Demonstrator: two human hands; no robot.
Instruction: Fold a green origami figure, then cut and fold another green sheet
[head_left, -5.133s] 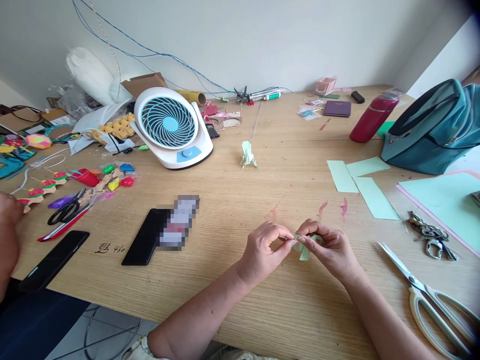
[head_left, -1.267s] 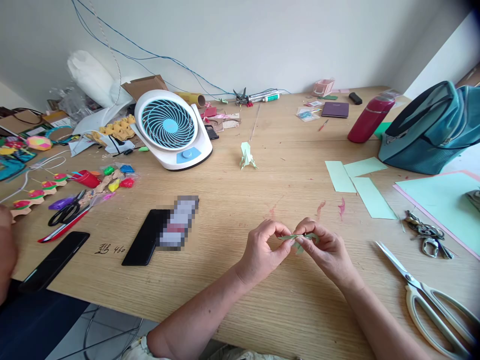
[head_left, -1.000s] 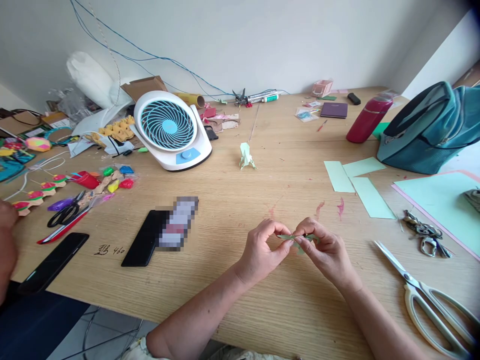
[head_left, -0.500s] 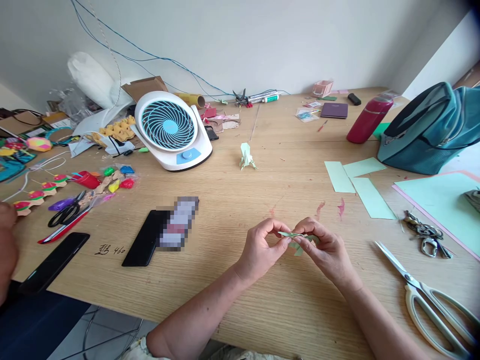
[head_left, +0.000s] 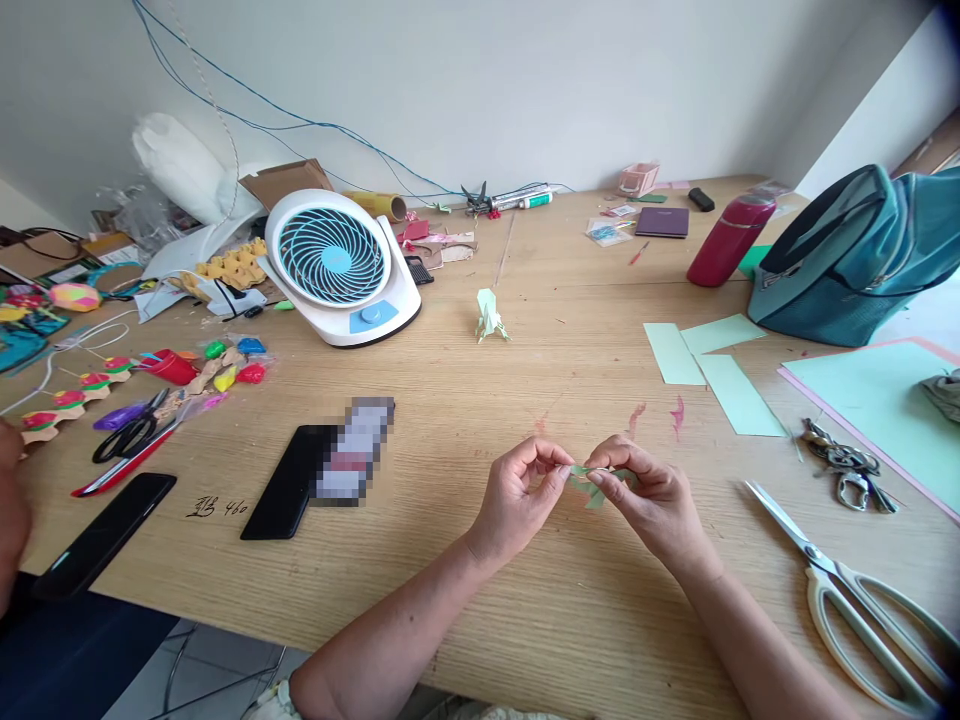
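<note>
A small folded piece of pale green paper [head_left: 592, 487] is pinched between both my hands just above the wooden table [head_left: 465, 420]. My left hand [head_left: 517, 500] grips its left end with thumb and forefinger closed. My right hand [head_left: 652, 500] pinches the right end, fingers curled round it. Most of the paper is hidden by my fingers. A finished pale green paper figure [head_left: 489, 315] stands farther back on the table.
Large scissors [head_left: 855, 600] lie at right, with keys [head_left: 844, 465], green paper strips [head_left: 712, 365], a big green sheet [head_left: 877, 400], a teal bag [head_left: 855, 255] and a red bottle [head_left: 724, 240]. A white fan [head_left: 337, 265], two black phones [head_left: 289, 485], small scissors [head_left: 131, 435] and craft bits lie left. Another person's hand [head_left: 11, 500] shows at far left.
My hands stay at the same spot, working the paper with small finger movements; it now lies flatter between the fingertips. The view has shifted slightly.
</note>
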